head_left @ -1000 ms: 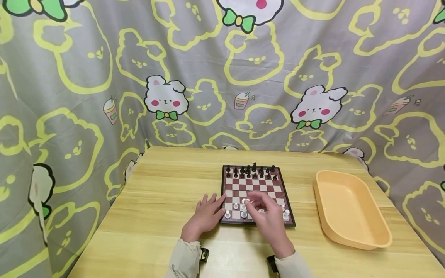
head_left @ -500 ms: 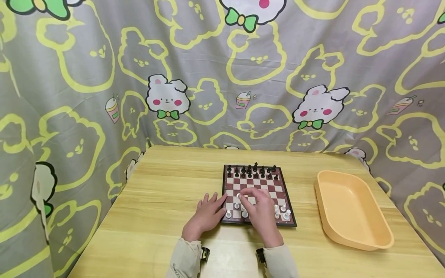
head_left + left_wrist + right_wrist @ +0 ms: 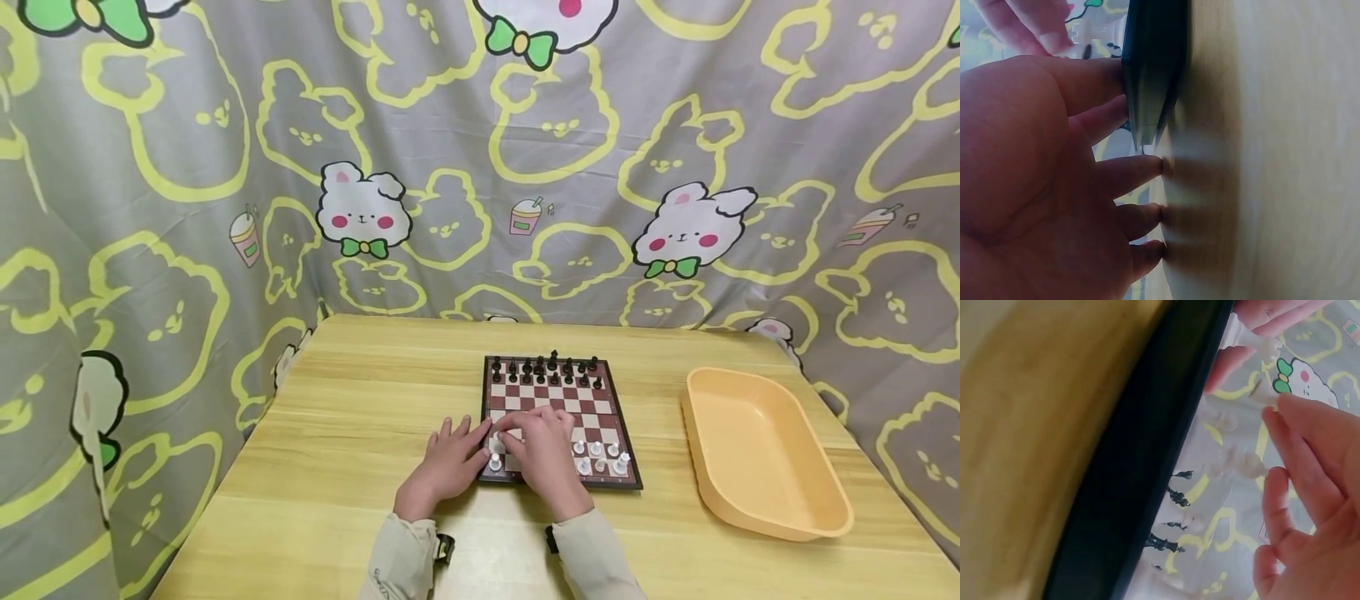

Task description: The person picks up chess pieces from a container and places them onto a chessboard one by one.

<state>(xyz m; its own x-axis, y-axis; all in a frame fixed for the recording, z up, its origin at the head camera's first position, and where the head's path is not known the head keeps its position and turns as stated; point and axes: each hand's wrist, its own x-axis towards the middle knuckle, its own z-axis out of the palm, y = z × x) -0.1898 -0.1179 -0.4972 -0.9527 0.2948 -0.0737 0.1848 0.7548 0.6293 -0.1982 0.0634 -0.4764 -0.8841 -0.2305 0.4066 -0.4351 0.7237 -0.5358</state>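
Note:
A chessboard (image 3: 555, 405) lies on the table, with black chess pieces (image 3: 540, 378) in two rows at its far side. White chess pieces (image 3: 596, 450) stand at the near right, and another white piece (image 3: 495, 463) is in the near left corner. My left hand (image 3: 444, 467) lies spread at the board's left edge; in the left wrist view its thumb and index finger touch the dark board side. Over the board's near left part, my right hand (image 3: 546, 457) pinches a white chess piece (image 3: 1264, 394) between thumb and fingertip. That hand hides several near squares.
An orange plastic tray (image 3: 694, 442) sits to the right of the board. The wooden table (image 3: 352, 392) stretches left of it. A grey patterned curtain (image 3: 450, 125) hangs behind the table and along its sides.
My right hand has moved left across the board with the white chess piece, uncovering more white pieces at the near right. My left hand stays at the board's edge.

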